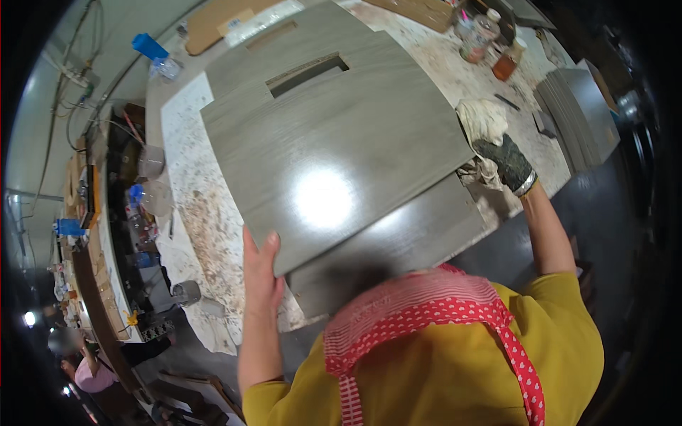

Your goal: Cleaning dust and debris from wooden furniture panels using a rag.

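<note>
Grey panel [334, 149] lies between your grips: left hand [261, 273] clasps its near corner, gloved right hand [506, 162] closed on a rag [483, 124] at its right edge.

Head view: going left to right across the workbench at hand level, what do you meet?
Left hand gripping the near corner of the top grey tile → the tile's glossy face → right hand in a dark glove, holding a pale rag → stack of grey tiles.
</note>
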`<state>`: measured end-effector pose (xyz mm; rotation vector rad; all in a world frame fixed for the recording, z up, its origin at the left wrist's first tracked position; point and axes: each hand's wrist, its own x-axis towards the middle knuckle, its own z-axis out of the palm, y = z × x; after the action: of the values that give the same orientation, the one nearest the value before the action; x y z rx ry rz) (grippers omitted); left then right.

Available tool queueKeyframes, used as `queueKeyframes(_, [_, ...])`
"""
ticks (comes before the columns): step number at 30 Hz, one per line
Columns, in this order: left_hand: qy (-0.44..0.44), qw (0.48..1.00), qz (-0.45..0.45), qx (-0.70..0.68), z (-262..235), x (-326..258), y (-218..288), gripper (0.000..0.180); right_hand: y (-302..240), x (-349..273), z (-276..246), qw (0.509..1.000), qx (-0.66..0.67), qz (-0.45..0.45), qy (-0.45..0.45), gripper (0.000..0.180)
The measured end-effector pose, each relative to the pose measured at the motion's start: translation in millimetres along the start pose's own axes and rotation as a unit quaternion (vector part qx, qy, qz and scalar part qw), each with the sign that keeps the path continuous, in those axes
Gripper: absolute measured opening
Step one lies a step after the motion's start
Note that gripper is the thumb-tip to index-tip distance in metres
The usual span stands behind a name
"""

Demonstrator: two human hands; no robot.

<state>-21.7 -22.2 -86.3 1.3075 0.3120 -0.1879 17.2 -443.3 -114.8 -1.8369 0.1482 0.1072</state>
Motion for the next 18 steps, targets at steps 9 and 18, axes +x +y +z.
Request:
queueKeyframes(9, [-0.058, 0.995, -0.046, -0.069, 20, -69, -78, 0.054, 74, -72, -68, 0.767, -0.579, -0.244, 0.133, 0.036])
queueKeyframes(18, [-0.081, 0.972, -0.146, -0.167, 17, -74, -86, 0.046, -10, -111, 156, 0.834, -0.346, -0.384, -0.195, 0.053])
